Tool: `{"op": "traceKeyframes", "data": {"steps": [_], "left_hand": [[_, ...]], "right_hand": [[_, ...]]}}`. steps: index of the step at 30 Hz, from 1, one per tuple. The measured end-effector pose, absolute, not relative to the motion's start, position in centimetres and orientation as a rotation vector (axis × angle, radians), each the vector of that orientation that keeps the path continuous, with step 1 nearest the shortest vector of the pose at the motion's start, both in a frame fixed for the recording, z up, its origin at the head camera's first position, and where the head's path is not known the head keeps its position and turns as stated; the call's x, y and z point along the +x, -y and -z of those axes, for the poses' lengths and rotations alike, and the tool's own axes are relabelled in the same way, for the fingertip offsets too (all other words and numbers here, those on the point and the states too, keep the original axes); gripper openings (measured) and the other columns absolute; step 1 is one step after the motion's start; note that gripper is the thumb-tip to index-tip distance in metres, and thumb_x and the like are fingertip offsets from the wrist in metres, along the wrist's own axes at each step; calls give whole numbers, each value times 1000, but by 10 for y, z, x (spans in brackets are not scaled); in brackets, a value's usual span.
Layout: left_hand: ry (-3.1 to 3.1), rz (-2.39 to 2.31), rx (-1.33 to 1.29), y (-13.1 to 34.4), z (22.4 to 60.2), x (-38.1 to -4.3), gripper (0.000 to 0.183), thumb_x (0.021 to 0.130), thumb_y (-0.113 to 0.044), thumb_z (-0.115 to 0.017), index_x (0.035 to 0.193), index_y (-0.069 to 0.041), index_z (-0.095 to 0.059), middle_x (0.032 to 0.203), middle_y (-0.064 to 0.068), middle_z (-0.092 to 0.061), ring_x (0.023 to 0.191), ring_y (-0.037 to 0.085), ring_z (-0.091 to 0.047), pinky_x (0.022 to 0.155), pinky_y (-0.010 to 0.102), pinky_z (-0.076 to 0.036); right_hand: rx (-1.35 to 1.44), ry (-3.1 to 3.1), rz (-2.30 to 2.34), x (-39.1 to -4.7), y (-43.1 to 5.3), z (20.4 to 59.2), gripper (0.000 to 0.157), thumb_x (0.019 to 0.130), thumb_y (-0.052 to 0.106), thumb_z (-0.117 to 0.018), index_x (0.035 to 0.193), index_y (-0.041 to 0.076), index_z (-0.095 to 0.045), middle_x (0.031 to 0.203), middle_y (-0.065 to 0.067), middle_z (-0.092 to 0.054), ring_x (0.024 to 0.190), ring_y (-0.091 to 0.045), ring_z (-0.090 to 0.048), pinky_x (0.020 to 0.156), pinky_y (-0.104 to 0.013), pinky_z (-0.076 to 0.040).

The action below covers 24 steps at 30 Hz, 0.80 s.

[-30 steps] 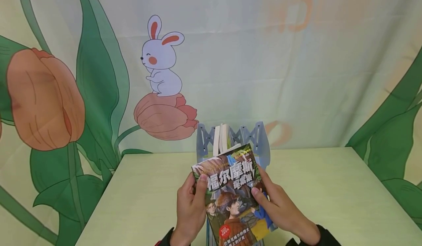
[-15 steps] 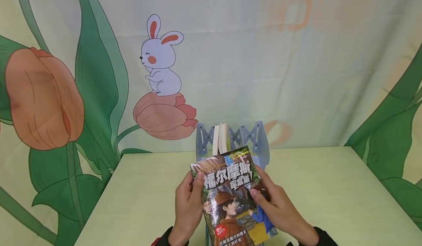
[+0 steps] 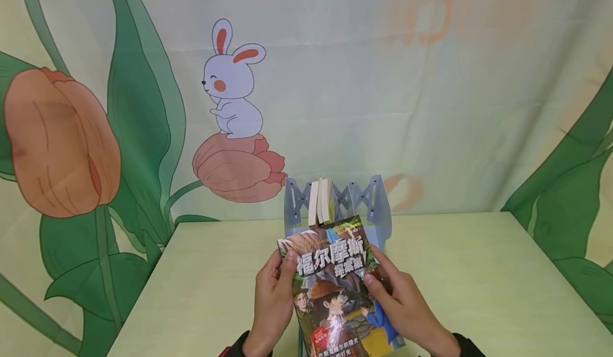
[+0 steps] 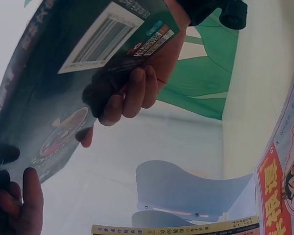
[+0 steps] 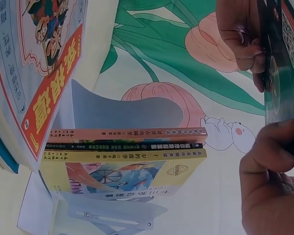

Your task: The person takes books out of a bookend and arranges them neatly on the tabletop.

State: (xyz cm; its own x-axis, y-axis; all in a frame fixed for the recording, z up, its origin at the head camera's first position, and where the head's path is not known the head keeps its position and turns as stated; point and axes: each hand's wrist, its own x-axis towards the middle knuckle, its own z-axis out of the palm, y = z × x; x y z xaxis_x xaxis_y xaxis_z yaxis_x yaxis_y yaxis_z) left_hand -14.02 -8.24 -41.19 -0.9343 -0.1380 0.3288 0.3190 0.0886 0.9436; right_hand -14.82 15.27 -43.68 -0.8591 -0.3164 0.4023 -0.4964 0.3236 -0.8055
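Observation:
Both hands hold a paperback book (image 3: 335, 298) with a dark illustrated cover and large white Chinese title characters. The cover faces up toward the head camera, and the book leans slightly counter-clockwise. My left hand (image 3: 275, 298) grips its left edge, thumb on the cover. At the right edge, my right hand (image 3: 407, 306) pinches it, thumb likewise on the front. Fingers curl behind the dark back cover (image 4: 83, 93), which carries a barcode. Just beyond the held book stands a blue-grey expandable book rack (image 3: 380, 213), partly hidden by it.
Thin upright books (image 5: 122, 152) with pink, black and yellow spines stand together in the rack. Below the held book, a stack topped by a cartoon-covered book (image 5: 49, 63) shows in the wrist views. A pale table (image 3: 479, 282) spreads to both sides, with a printed rabbit-and-tulip curtain (image 3: 335, 80) behind.
The held book has dropped slightly, and its top edge sits a little lower against the rack. Glare has shifted down the cover. Both hands keep their grip.

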Motion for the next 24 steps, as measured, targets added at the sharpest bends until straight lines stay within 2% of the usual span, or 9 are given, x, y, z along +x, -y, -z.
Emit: {"op": "traceKeyframes", "data": {"steps": [1, 4, 7, 8, 12, 18, 22, 24], "left_hand": [[2046, 1913, -175, 83, 412, -140, 27, 106, -27, -44, 111, -7, -61, 67, -1, -29, 60, 6, -33, 61, 22, -30], [2052, 1945, -175, 83, 413, -140, 31, 106, -28, -44, 122, -8, -60, 77, 1, -47, 74, 5, -48, 70, 22, -38], [2065, 1969, -179, 83, 413, -140, 35, 106, -30, -43, 130, -9, -57, 100, 5, -62, 94, 5, -55, 81, 22, -43], [2067, 1986, -181, 83, 413, -139, 37, 106, -30, -42, 133, -9, -56, 109, 6, -64, 101, 6, -57, 85, 22, -45], [2112, 2039, -177, 84, 413, -137, 43, 105, -36, -43, 140, -11, -49, 126, 9, -63, 111, 7, -60, 90, 23, -47], [2150, 2178, -208, 86, 415, -131, 50, 104, -41, -44, 146, -15, -39, 127, 16, -62, 108, 13, -67, 87, 27, -55], [2203, 2132, -174, 86, 418, -127, 53, 104, -39, -45, 147, -9, -37, 126, 16, -63, 107, 7, -63, 86, 24, -51], [2234, 2121, -169, 86, 420, -124, 54, 104, -37, -46, 149, -7, -35, 110, 17, -65, 93, 3, -62, 79, 24, -49]], "right_hand": [[745, 2396, -1559, -148, -153, 437, 54, 102, 13, -51, 153, 16, -34, 66, 8, -45, 52, 0, -37, 52, -19, -37], [728, 2349, -1539, -146, -152, 438, 54, 102, 10, -51, 153, 18, -35, 65, 8, -42, 50, 2, -34, 49, -19, -34], [711, 2314, -1528, -145, -153, 439, 55, 101, 7, -50, 153, 19, -36, 62, 9, -38, 49, 3, -30, 47, -19, -31], [711, 2301, -1518, -145, -153, 439, 55, 101, 6, -50, 153, 19, -36, 62, 9, -37, 49, 3, -29, 47, -19, -30], [730, 2244, -1473, -145, -153, 440, 56, 100, 0, -49, 152, 18, -37, 63, 9, -36, 51, 4, -27, 48, -19, -29], [761, 2202, -1446, -144, -152, 440, 56, 98, -5, -49, 151, 11, -38, 62, 8, -37, 52, 5, -28, 48, -18, -31], [763, 2189, -1446, -144, -151, 441, 56, 98, -7, -49, 151, 7, -38, 61, 7, -37, 52, 6, -28, 49, -16, -31], [758, 2170, -1441, -144, -151, 442, 56, 97, -9, -48, 150, 6, -38, 59, 6, -37, 52, 7, -29, 48, -15, -31]]}}
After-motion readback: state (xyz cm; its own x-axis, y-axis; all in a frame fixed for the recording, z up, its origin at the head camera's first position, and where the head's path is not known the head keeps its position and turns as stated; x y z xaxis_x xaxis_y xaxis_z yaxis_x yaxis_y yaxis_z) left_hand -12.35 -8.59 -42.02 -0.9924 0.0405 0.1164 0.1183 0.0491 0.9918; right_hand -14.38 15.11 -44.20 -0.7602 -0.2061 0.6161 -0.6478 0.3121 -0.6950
